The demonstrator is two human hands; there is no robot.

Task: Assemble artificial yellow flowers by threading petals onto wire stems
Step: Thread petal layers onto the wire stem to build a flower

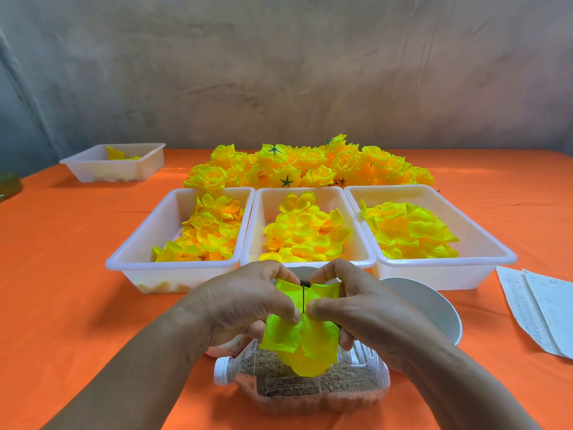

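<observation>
Two hands work at 6 o'clock, low and central over the orange surface (62, 274). The left hand (245, 302) and right hand (356, 302) each close their grip on the yellow-green petals (310, 346), thumb against curled fingers, on either side of one dark wire stem (303, 297). The stem's long axis runs 12 to 6 o'clock, with petal pieces spread at its upper end and more hanging below the thumbs.

There are four white tubs. Three sit side by side at 12 o'clock, the left tub (136, 243), middle tub (257, 212) and right tub (483, 240), each holding loose yellow petals. The fourth tub (93, 169) stands apart at 10 o'clock.

A pile of finished flowers (310, 167) lies behind the row; I cannot count them. One clear bottle (310, 389) of brown grains lies on its side beneath the hands, cap toward 9 o'clock. One white bowl (428, 302) is at 3 o'clock, with papers (539, 308) beyond.
</observation>
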